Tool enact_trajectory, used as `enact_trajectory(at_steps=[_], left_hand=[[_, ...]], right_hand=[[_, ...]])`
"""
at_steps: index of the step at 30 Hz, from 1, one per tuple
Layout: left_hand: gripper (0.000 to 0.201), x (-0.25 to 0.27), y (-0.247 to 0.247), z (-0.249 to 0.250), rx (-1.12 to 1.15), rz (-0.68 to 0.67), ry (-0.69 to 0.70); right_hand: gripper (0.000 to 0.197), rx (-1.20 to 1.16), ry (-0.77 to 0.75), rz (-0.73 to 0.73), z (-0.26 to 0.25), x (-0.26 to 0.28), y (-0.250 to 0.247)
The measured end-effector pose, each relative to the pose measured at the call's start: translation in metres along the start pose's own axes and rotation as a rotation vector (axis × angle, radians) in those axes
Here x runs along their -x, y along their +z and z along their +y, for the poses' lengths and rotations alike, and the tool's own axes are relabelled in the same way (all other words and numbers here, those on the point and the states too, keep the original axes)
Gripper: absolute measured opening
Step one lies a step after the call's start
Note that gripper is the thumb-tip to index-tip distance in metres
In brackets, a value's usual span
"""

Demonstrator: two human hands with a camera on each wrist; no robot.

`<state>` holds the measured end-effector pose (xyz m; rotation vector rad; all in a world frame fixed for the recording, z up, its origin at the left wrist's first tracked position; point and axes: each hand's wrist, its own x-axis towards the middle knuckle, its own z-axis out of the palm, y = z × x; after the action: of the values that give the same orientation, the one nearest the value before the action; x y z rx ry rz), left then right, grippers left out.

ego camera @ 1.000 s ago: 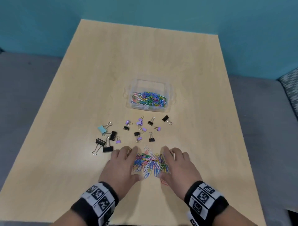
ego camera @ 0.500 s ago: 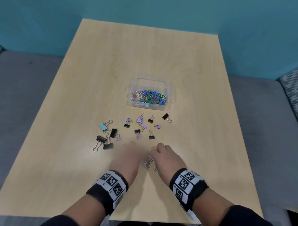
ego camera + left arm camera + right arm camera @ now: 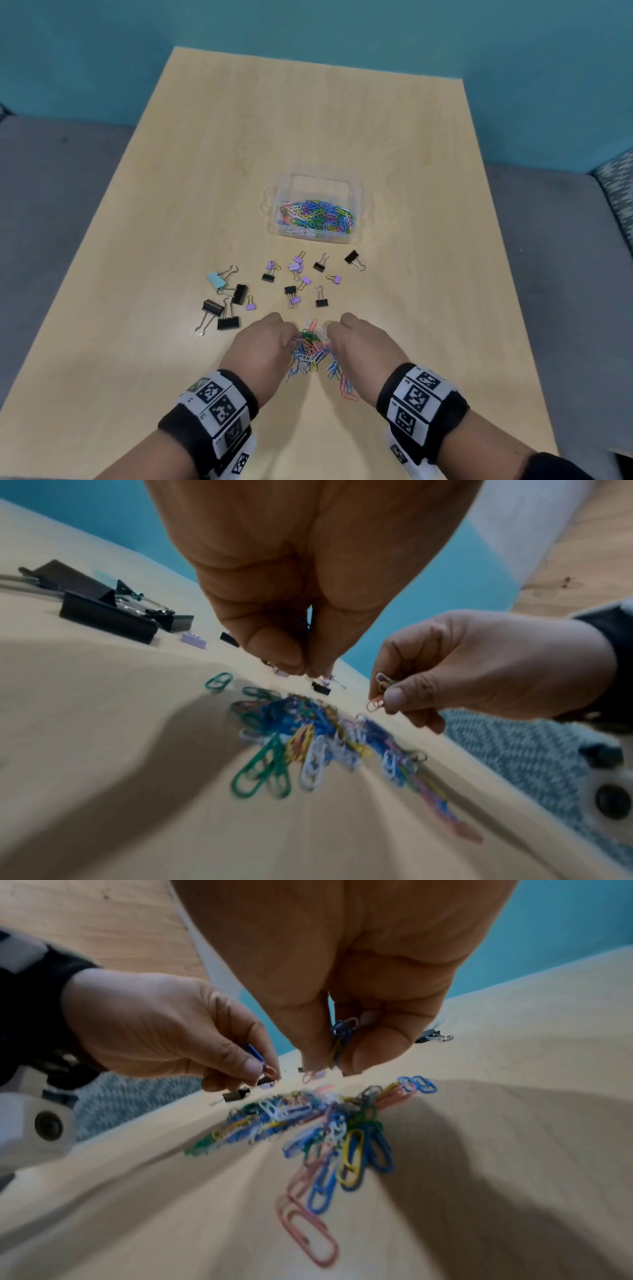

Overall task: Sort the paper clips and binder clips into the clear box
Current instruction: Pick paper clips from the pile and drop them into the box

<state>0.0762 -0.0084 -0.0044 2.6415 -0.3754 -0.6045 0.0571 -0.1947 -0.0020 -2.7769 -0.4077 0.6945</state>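
A pile of coloured paper clips (image 3: 311,353) lies near the table's front edge, between my two hands. My left hand (image 3: 270,342) (image 3: 301,664) pinches a few clips (image 3: 260,1058) at its fingertips just above the pile. My right hand (image 3: 352,339) (image 3: 339,1058) pinches several blue and yellow clips (image 3: 342,1034) the same way. The clear box (image 3: 317,209) sits mid-table, with many paper clips in its near part. Black, purple and one light blue binder clips (image 3: 291,284) lie scattered between the box and the pile.
The larger black binder clips (image 3: 222,311) lie left of my left hand. The wooden table (image 3: 171,240) has grey floor on both sides and a teal wall behind. A patterned cushion (image 3: 616,192) shows at the right edge.
The hands first cupped the pile with flat fingers, then closed over it. Now both have lifted slightly, each pinching some clips, and the pile shows between them again.
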Motion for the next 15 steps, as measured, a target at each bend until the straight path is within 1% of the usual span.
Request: enact_trajectory(at_steps=[2,5,7,9,10,12,14,15], left_hand=[[0.020,0.000,-0.012,0.005,0.102,0.007,-0.003],[0.016,-0.004,-0.035,0.012,0.213,0.058,0.021],[0.014,-0.016,-0.052,0.015,0.230,0.105,0.037],[0.011,-0.039,-0.072,0.019,0.214,0.192,0.059],[0.011,-0.052,-0.082,0.020,0.204,0.238,0.058],[0.014,-0.086,-0.101,0.023,0.169,0.310,0.033],[0.017,-0.116,-0.113,0.028,0.134,0.328,0.003],[0.018,-0.129,-0.118,0.030,0.115,0.323,-0.002]], right_hand=[[0.003,-0.125,0.006,0.026,0.001,0.001,-0.011],[0.013,-0.415,0.038,0.089,0.006,-0.002,-0.036],[0.015,-0.604,0.089,0.150,0.011,-0.013,-0.056],[0.014,-0.737,0.124,0.217,0.019,-0.034,-0.076],[0.013,-0.742,0.126,0.261,0.024,-0.047,-0.087],[0.013,-0.652,0.129,0.349,0.032,-0.076,-0.109],[0.014,-0.518,0.167,0.384,0.038,-0.102,-0.129],[0.012,-0.466,0.184,0.376,0.039,-0.114,-0.136]])
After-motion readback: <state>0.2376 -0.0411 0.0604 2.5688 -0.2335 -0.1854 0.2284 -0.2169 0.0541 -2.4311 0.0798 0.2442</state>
